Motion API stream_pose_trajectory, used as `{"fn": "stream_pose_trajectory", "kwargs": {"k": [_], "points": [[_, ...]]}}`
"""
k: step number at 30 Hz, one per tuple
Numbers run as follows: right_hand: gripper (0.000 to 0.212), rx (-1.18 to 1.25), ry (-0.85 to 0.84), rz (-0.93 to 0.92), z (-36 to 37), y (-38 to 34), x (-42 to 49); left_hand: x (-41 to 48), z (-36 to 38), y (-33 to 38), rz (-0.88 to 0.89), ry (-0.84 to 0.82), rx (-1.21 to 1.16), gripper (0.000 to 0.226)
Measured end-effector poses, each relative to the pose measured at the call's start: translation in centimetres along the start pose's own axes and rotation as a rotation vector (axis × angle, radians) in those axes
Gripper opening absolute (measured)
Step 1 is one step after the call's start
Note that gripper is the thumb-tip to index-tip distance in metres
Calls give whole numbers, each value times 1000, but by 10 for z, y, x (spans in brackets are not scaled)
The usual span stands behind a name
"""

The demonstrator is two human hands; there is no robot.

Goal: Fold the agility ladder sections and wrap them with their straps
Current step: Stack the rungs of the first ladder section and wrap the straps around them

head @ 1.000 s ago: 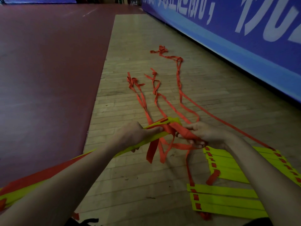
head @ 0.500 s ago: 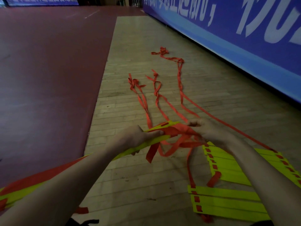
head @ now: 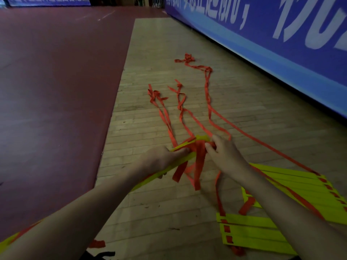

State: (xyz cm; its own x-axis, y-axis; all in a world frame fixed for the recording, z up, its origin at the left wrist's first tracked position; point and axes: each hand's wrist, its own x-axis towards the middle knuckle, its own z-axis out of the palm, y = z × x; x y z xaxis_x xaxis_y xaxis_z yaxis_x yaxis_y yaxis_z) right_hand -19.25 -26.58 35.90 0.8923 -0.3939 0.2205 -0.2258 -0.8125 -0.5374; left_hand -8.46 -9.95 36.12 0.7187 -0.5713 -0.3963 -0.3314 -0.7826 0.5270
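Nearer than the rung bundle (head: 185, 158), yellow sections (head: 262, 231) are stacked. The bundle, judged light and stiff, is gripped near its far end by the left hand (head: 164, 156). Limp strap (head: 199, 150) is pinched onto it by the right hand (head: 223, 153). Beyond it, strap tails (head: 185, 113) are strewn.

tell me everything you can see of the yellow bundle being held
The yellow bundle is a stack of flat, plastic-looking slats, held above the wooden floor, slanting up away from the person. The left hand grips its middle; the right hand pinches orange straps wound round its far end, loose ends hanging.
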Motion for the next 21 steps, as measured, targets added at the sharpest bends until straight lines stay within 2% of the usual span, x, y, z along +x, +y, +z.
{"fn": "stream_pose_trajectory", "kwargs": {"k": [4, 12, 17, 21], "points": [[18, -27, 74, -83, 4, -1, -4, 2, -2, 3, -42, 1, -56, 83], [22, -5, -30, -53, 22, -5, -3, 2, -7, -6, -14, -29, 24, 81], [23, 383, -130, 21, -10, 23, 15, -1, -5, -7, 4, -34, 4, 81], [21, 759, -160, 104, -18, 38, 15, -6, -6, -1, 38, -121, -90, 80]]}}
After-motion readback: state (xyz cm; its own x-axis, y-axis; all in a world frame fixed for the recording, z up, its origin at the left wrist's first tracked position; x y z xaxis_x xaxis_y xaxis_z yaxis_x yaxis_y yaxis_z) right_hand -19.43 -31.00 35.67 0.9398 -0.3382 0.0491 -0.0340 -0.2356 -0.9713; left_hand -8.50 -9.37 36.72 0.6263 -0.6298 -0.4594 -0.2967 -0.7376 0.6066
